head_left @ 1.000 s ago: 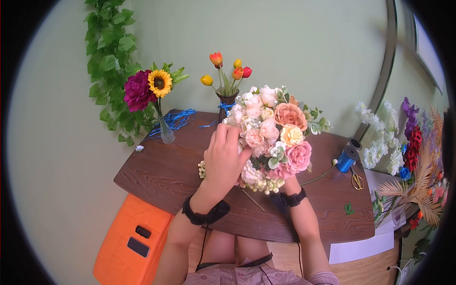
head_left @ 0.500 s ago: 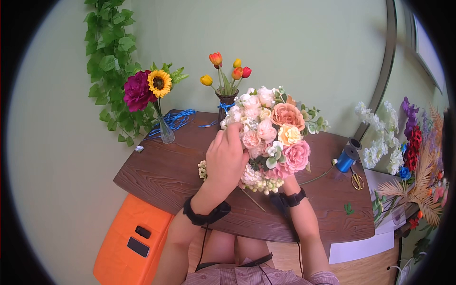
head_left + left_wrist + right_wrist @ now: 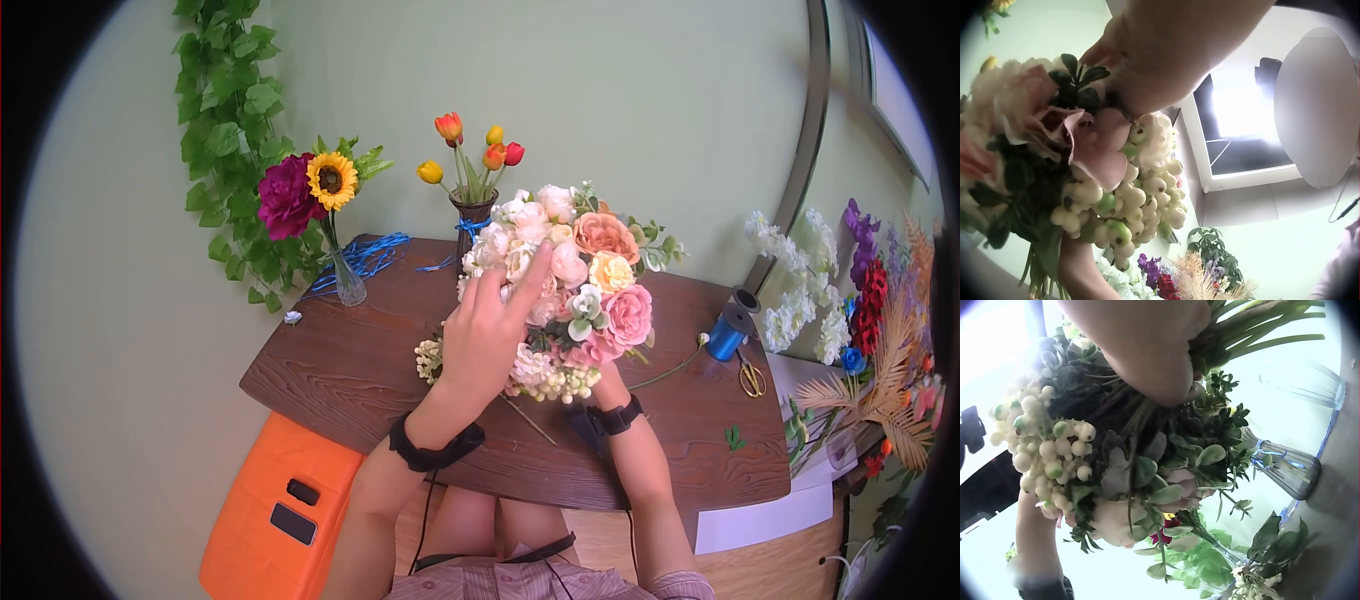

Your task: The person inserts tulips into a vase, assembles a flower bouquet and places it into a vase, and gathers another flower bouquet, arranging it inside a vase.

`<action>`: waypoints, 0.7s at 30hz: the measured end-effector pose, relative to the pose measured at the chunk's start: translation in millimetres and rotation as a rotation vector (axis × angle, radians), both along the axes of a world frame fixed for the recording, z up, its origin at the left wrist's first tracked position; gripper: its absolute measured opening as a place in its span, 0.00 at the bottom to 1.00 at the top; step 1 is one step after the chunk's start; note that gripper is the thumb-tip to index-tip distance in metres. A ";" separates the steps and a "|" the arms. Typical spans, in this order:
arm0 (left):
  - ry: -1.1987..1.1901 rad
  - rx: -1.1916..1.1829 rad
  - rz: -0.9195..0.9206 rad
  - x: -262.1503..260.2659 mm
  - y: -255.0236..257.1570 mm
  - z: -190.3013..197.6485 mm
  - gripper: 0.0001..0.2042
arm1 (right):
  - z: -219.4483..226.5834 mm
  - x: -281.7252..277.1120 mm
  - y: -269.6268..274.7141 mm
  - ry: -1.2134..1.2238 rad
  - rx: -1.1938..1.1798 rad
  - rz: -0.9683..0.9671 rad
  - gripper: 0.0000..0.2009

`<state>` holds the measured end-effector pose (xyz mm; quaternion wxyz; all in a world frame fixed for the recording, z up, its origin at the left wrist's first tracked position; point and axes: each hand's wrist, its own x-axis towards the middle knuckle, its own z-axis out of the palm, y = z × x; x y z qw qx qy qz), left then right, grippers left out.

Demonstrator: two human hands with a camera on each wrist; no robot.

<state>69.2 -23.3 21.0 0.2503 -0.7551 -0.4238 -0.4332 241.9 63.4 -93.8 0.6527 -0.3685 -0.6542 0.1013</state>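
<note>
A bouquet of pink, peach, cream and white flowers (image 3: 628, 315) is held above the table (image 3: 330, 370). Against its left side lies the left hand (image 3: 482, 345), index finger stretched over the pale blooms, other fingers partly bent. Below the flowers, the right hand (image 3: 610, 388) is mostly hidden in the head view; the right wrist view shows that hand (image 3: 1154, 350) gripping the green stems (image 3: 1260, 328). Pale berries (image 3: 1138, 212) hang at the bouquet's lower edge in the left wrist view, beneath the left hand (image 3: 1166, 56), whose fingertips are hidden there.
Behind the bouquet stands a tulip vase (image 3: 472, 212); a glass vase (image 3: 348, 282) with a sunflower is at left, near blue strands (image 3: 375, 255). A blue ribbon spool (image 3: 728, 335) and scissors (image 3: 752, 378) lie right. A white-tipped stem (image 3: 668, 372) and small sprig (image 3: 735, 438) rest on the table.
The left index finger has straightened and moved up across the blooms, and the fingers have spread. The bouquet has turned slightly; the right hand stays beneath it.
</note>
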 end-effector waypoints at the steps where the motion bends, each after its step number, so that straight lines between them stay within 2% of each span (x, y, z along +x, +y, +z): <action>1: -0.001 0.008 0.001 -0.1 1.6 -1.1 0.35 | -1.0 -0.3 -0.5 0.000 0.003 -0.001 0.14; 21: 0.018 -0.113 0.058 -4.0 4.8 -1.7 0.36 | 5.3 -3.6 13.6 -0.004 0.101 -0.042 0.11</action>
